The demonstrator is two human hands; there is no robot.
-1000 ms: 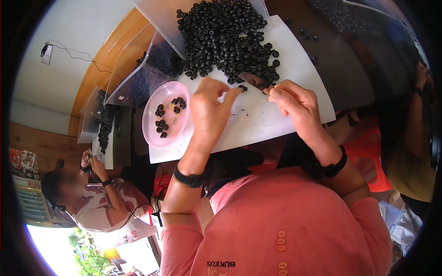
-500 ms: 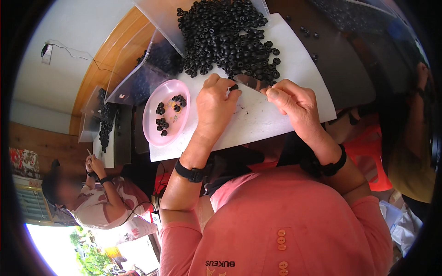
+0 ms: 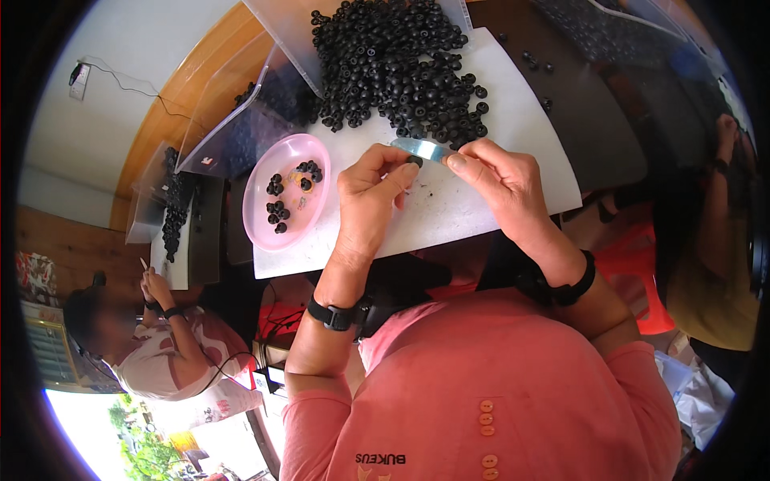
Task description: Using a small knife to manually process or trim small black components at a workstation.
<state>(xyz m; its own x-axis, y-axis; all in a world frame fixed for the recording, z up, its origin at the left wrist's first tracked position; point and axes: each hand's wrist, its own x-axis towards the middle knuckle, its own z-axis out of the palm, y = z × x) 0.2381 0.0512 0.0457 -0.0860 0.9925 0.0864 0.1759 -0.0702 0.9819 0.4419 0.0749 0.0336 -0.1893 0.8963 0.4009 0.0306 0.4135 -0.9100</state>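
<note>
Between the thumb and fingers of my left hand [image 3: 369, 200] is a small round black part [image 3: 415, 160]. My right hand [image 3: 501, 180] grips a short metal knife [image 3: 421, 148], its shiny blade lying across the far side of the black part, at or very near it. Both hands are over a white board [image 3: 457, 204]. Just beyond them spreads a large heap of similar black parts [image 3: 401, 68], some showing a ringed hole. To the left a pink oval plate [image 3: 261, 220] bears several black parts and small yellowish bits.
A clear plastic bin [image 3: 281, 36] lies behind the heap, with another bin [image 3: 216, 136] to its left. At lower left sits a co-worker [image 3: 176, 345] with hands raised. Another person's arm [image 3: 718, 160] shows at far right, near a red stool [image 3: 642, 268].
The knife has turned to a flatter angle and its blade now catches the light. My left hand has shifted slightly nearer to me, with the black part still in its fingers.
</note>
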